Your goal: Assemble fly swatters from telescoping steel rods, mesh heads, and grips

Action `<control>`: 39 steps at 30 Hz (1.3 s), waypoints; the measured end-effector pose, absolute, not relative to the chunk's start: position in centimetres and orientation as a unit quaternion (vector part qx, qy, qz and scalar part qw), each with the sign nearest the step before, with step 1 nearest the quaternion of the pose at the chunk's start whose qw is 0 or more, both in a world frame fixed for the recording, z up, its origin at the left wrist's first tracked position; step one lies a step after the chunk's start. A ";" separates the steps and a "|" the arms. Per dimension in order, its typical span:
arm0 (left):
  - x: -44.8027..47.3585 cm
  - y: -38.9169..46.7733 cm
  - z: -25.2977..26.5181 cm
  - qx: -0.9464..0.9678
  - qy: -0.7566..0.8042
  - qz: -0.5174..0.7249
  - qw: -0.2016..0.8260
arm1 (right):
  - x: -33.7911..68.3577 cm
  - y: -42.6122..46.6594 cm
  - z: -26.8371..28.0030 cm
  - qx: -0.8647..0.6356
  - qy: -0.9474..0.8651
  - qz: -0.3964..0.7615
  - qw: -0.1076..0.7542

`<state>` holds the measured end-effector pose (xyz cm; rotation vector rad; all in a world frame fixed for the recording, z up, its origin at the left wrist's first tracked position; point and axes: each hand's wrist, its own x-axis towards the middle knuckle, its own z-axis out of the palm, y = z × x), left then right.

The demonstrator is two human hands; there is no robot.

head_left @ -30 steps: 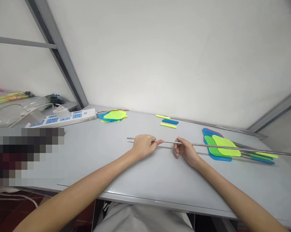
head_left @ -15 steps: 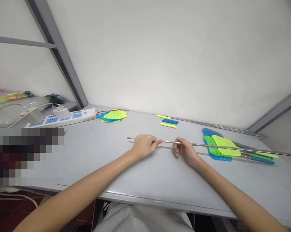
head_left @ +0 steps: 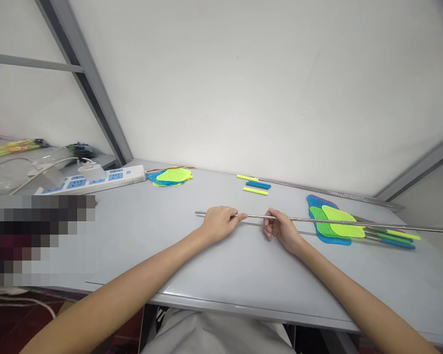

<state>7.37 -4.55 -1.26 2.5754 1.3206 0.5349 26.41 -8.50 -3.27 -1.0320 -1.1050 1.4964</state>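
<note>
A long thin metal rod [head_left: 328, 222] runs level above the grey table and out past the right edge of the view. Near its left end my left hand [head_left: 218, 222] is closed around it, thumb pointing right along the metal. My right hand [head_left: 280, 228] pinches the same rod a short way to the right, with its fingers curled. Beyond the rod lie several short handle grips, a yellow one [head_left: 256, 191] and a blue one [head_left: 258, 185] among them. To the right, under the rod, lie assembled fly swatters with green [head_left: 320, 221] and yellow [head_left: 341, 221] mesh heads.
Loose swatter heads [head_left: 174, 175] are piled at the back left beside a white power strip [head_left: 96, 180]. More metal rods [head_left: 324, 190] lie along the wall. A grey metal frame post [head_left: 92, 93] stands at the left. A blurred-out patch covers the far left of the table.
The rod's right end has risen slightly. Both hands keep nearly the same place and grip. The whole view has shifted a little.
</note>
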 end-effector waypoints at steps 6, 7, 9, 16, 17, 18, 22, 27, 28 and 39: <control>7.3 -4.4 -1.1 0.868 0.440 0.179 0.143 | 26.4 -8.4 -3.3 -0.429 -0.452 0.616 0.482; 7.3 -4.4 -1.1 0.871 0.432 0.184 0.146 | 26.4 -8.4 -3.3 -0.429 -0.453 0.616 0.481; 7.3 -4.3 -1.2 0.877 0.410 0.201 0.152 | 26.4 -8.4 -3.4 -0.428 -0.455 0.617 0.479; 7.3 -4.3 -1.6 0.883 0.384 0.212 0.165 | 26.4 -8.3 -3.6 -0.425 -0.460 0.615 0.480; 7.3 -4.2 -1.7 0.884 0.384 0.210 0.165 | 26.5 -8.3 -3.6 -0.425 -0.460 0.615 0.480; 7.3 -4.2 -1.7 0.884 0.385 0.209 0.163 | 26.5 -8.3 -3.6 -0.425 -0.460 0.616 0.479; 7.3 -4.1 -1.8 0.885 0.385 0.209 0.161 | 26.4 -8.3 -3.6 -0.424 -0.458 0.618 0.479; 7.3 -4.1 -1.8 0.884 0.383 0.208 0.168 | 26.4 -8.3 -3.5 -0.424 -0.459 0.618 0.478; 7.3 -4.1 -1.8 0.883 0.384 0.209 0.169 | 26.4 -8.3 -3.5 -0.424 -0.459 0.618 0.476; 7.3 -4.1 -1.7 0.879 0.389 0.215 0.171 | 26.4 -8.3 -3.6 -0.425 -0.459 0.623 0.469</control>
